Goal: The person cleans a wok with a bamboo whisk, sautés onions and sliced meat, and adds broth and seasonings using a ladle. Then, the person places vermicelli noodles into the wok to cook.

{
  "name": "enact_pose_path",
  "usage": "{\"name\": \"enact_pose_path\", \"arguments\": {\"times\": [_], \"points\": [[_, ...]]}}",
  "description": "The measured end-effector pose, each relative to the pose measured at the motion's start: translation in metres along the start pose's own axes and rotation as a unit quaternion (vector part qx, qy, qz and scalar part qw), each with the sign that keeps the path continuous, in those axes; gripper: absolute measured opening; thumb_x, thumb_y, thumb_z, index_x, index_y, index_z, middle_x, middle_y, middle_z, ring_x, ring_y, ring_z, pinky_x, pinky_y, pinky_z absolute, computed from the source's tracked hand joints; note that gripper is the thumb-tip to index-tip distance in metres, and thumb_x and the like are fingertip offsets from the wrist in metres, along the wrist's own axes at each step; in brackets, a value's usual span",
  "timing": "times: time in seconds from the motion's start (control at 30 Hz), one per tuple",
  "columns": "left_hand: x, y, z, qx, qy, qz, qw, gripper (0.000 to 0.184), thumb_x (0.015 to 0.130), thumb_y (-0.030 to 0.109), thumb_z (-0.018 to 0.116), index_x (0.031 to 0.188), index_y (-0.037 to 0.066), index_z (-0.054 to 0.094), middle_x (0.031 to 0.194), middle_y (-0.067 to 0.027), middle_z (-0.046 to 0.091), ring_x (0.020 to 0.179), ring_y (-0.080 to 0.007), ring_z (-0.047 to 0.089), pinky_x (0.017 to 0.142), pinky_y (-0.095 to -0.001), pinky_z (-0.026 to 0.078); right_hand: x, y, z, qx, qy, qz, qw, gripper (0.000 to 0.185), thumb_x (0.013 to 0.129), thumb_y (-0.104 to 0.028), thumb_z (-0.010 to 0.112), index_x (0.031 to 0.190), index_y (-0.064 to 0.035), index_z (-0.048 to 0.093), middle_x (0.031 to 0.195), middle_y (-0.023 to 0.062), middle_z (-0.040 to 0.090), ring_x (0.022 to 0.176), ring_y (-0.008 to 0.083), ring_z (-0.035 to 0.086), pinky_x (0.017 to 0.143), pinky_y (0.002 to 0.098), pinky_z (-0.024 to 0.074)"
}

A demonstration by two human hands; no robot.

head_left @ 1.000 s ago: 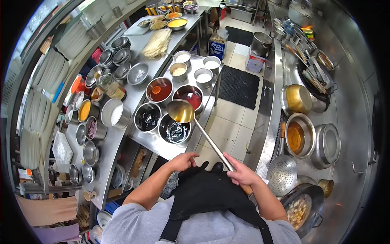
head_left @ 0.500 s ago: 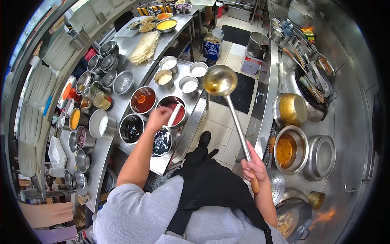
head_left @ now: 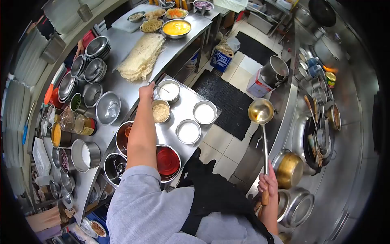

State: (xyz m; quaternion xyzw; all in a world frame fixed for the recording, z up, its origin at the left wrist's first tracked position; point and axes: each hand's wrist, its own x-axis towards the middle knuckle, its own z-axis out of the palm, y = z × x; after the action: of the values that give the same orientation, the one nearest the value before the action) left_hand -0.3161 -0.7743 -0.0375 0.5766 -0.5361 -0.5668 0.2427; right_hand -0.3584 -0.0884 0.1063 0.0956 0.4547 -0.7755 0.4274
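Note:
My left hand (head_left: 147,91) reaches forward over the metal trolley top, its fingers closed on the thin handle of a spoon (head_left: 163,88). The spoon's other end dips into a steel pot of white powder or granules (head_left: 172,96). Just below that hand is a pot of beige powder (head_left: 161,112). Out to the right, my right hand (head_left: 268,183) is wrapped around the wooden handle of a long steel ladle (head_left: 264,140). Its round bowl (head_left: 261,111) is raised over the walkway and holds a little yellowish liquid or reflection.
Two more white-filled pots (head_left: 205,112) and a pot of red liquid (head_left: 168,162) share the trolley. A stack of pale sheets (head_left: 141,57) lies on the left counter near steel bowls (head_left: 109,107). On the right, the stove side carries an upturned brass-coloured pot (head_left: 288,168) and a wok with utensils.
My left hand has moved forward from above the red pot to the spoon in the white-filled pot. My right hand has shifted right with the ladle, and the view has turned.

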Motion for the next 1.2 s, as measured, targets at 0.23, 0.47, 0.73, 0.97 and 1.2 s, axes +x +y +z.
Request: {"name": "enact_pose_path", "arguments": {"times": [0.23,0.47,0.73,0.97,1.2], "points": [[0.003,0.009,0.028,0.144,0.003,0.124,0.982,0.033,0.095,0.028,0.058,0.083,-0.001,0.067,0.063,-0.0095,0.063,0.051,-0.018,0.059,0.051,-0.0348,0.048,0.077,-0.045,0.029,-0.038,0.012,0.008,0.999,0.083,0.095,-0.007,0.055,0.158,-0.0299,0.007,0.072,0.0065,0.047,0.041,0.0102,0.043,0.036,0.0258,0.0397],[-0.127,0.038,0.008,0.296,-0.01,0.362,0.884,0.031,0.101,0.026,0.051,0.101,0.001,0.068,0.085,-0.0187,0.071,0.079,-0.0348,0.07,0.074,-0.0428,0.054,0.148,-0.084,0.035,-0.184,-0.022,0.055,0.981,0.084,0.09,-0.003,0.054,0.159,-0.0252,0.011,0.066,0.0037,0.046,0.04,0.0097,0.042,0.037,0.0247,0.0392],[-0.12,0.014,-0.012,0.288,0.072,0.278,0.913,0.037,0.103,0.026,0.048,0.104,-0.005,0.068,0.085,-0.0148,0.074,0.073,-0.0202,0.072,0.072,-0.0316,0.057,0.192,-0.11,0.073,-0.219,-0.135,0.054,0.965,0.087,0.089,-0.009,0.06,0.159,-0.0225,0.01,0.063,0.002,0.046,0.038,0.0086,0.044,0.036,0.0235,0.0397],[-0.097,-0.03,0.004,-0.121,0.1,0.09,0.983,0.031,0.101,0.018,0.048,0.1,-0.007,0.066,0.084,-0.0156,0.072,0.069,-0.0175,0.07,0.06,-0.0263,0.055,0.207,-0.111,0.115,-0.253,-0.196,0.088,0.943,0.086,0.091,-0.009,0.059,0.159,-0.0195,0.007,0.065,0.0034,0.047,0.041,0.01,0.045,0.038,0.0253,0.0406],[-0.109,-0.04,-0.005,-0.237,0.111,0.054,0.964,0.025,0.101,0.015,0.049,0.108,-0.007,0.06,0.087,-0.0159,0.069,0.068,-0.017,0.067,0.059,-0.025,0.054,0.205,-0.104,0.129,-0.282,-0.224,0.127,0.924,0.085,0.092,-0.008,0.059,0.159,-0.0219,0.008,0.068,0.004,0.048,0.044,0.0099,0.045,0.041,0.026,0.0412]]}}
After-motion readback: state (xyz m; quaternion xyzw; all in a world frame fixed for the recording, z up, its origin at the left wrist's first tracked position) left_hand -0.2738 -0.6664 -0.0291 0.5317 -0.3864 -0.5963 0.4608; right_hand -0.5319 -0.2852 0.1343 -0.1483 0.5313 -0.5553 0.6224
